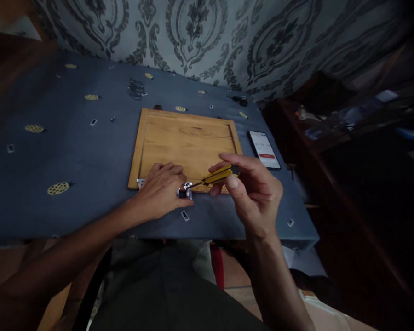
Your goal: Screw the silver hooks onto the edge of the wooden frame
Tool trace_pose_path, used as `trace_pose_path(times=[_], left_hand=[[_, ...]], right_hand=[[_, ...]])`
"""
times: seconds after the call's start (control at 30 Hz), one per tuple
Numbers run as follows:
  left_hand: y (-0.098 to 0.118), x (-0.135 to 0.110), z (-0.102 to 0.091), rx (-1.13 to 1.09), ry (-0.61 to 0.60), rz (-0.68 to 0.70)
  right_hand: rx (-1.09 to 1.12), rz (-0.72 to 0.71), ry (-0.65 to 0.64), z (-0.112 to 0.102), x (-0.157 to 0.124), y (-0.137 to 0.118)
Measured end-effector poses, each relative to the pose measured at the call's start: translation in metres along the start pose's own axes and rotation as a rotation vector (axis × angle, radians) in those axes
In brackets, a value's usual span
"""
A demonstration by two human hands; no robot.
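A wooden framed panel [186,138] lies flat on the cloth-covered table. At its near edge, my left hand [162,191] pinches a shiny metal hinge [189,192] between thumb and fingers, its back turned to me. My right hand [253,191] holds a yellow-and-black screwdriver [218,175] by the handle, fingers and thumb around it. The shaft slants down to the left, and its tip meets the hinge. Another metal plate [140,183], partly covered by my left hand, sits at the panel's near left corner.
A phone [265,149] with a lit screen lies right of the panel. Dark wire-like pieces [135,88] rest at the back, with a small dark object [239,99] at the back right. A small metal piece [113,119] lies left of the panel. A patterned curtain [196,32] hangs behind.
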State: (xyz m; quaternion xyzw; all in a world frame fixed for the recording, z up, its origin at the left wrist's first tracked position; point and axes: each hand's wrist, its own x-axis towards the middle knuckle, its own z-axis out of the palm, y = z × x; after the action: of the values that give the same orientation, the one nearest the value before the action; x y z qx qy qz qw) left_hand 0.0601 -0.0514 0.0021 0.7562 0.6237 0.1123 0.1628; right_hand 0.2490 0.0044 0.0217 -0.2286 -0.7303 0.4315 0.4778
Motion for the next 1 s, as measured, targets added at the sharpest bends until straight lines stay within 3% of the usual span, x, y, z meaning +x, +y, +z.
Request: trace_pose_path(times=[0.07,0.23,0.47,0.7,1.0], left_hand=[[-0.0004,0.0,0.0006,0.01,0.015,0.01],[-0.0013,0.0002,0.0022,0.0,0.03,0.016],[-0.0009,-0.0001,0.0012,-0.009,0.012,0.007],[0.0007,0.0008,0.0,-0.017,-0.007,-0.013],[-0.0009,0.0,0.0015,0.008,0.014,0.009]], right_hand=[[0.001,-0.027,-0.026,-0.0004,0.0006,-0.0005],[0.021,-0.038,0.084,0.0066,0.0042,-0.0028],[0.042,0.033,-0.054,0.0012,0.0055,-0.0068],[0.035,-0.006,0.042,0.0056,0.0052,-0.0042],[0.017,0.029,-0.056,-0.0002,0.0058,-0.0061]])
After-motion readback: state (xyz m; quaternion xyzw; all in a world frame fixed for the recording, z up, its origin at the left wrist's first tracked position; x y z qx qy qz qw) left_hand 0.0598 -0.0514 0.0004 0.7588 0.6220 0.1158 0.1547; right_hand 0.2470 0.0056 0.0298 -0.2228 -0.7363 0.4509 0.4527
